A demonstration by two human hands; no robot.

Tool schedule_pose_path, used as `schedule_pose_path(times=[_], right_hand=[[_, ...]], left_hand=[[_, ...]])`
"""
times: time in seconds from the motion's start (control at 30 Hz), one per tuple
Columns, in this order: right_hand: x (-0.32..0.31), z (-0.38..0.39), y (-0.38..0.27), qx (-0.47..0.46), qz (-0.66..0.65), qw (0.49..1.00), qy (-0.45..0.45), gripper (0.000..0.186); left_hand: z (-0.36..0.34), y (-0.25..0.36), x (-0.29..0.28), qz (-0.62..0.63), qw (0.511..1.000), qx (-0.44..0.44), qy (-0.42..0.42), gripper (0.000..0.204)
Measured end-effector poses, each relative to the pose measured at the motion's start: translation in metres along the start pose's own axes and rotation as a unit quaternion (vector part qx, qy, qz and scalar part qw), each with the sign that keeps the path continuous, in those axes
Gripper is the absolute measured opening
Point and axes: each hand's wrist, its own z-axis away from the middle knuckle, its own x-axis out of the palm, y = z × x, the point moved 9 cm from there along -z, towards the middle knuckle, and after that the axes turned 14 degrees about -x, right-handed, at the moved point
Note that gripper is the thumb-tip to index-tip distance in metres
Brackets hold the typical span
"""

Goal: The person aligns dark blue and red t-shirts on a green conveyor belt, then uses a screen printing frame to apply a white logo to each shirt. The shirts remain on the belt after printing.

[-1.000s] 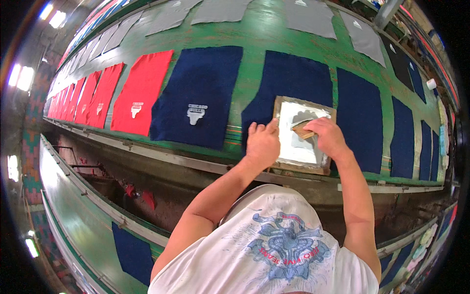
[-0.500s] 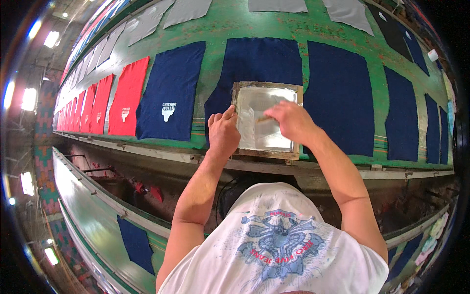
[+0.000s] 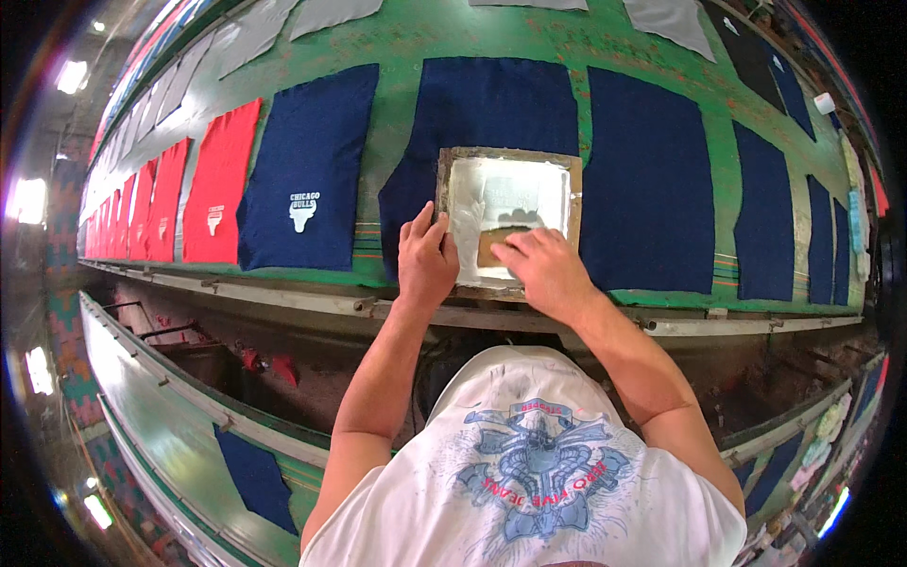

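A wooden-framed printing screen [image 3: 575, 194] lies on the lower part of a navy fabric piece [image 3: 499, 99], with white ink spread over its mesh. My left hand [image 3: 427, 263] grips the left side of the frame, fingers over its edge. Inside the frame, near its close side, my right hand [image 3: 550, 276] is closed on a squeegee [image 3: 491, 249] with a brownish blade. Faint pale lettering shows through the mesh beyond the blade. Part of the squeegee is hidden behind my right fingers.
The long green table [image 3: 402, 104] carries a printed navy piece [image 3: 316, 161] and several red pieces [image 3: 223, 180] to the left. Plain navy pieces [image 3: 647, 180] lie to the right, grey ones [image 3: 331, 14] farther back. A metal rail [image 3: 331, 307] edges the table; a second table [image 3: 179, 378] stands nearer me.
My right hand has drawn the squeegee toward me, from the middle of the screen to its near side. My left hand stays on the frame. The whole view has shifted slightly.
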Motion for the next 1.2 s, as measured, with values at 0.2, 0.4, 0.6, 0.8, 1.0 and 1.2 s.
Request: schedule_pose_path(times=[0.2, 0.4, 0.6, 0.8, 1.0, 1.2], right_hand=[[0.002, 0.015, -0.036, 0.026, -0.046, 0.998, -0.037, 0.049], [-0.01, 0.005, -0.019, 0.048, -0.13, 0.988, -0.069, 0.045], [-0.037, -0.068, 0.114, 0.079, -0.036, 0.995, 0.043, 0.043], [0.029, -0.104, 0.199, 0.226, -0.169, 0.94, -0.19, 0.078], [0.033, -0.104, 0.22, 0.298, -0.226, 0.899, -0.228, 0.094], [-0.061, -0.078, 0.215, 0.25, -0.129, 0.955, 0.092, 0.06]], left_hand=[[0.01, -0.016, 0.005, 0.091, 0.995, -0.034, 0.008, 0.042], [0.006, -0.031, 0.009, 0.143, 0.984, -0.102, -0.041, 0.057], [0.003, -0.04, 0.017, 0.147, 0.976, -0.147, -0.063, 0.06], [0.003, -0.043, 0.016, 0.183, 0.974, -0.124, -0.037, 0.053], [0.012, -0.038, 0.003, 0.261, 0.962, -0.086, 0.008, 0.051], [0.014, -0.052, -0.007, 0.332, 0.941, -0.058, 0.039, 0.051]])
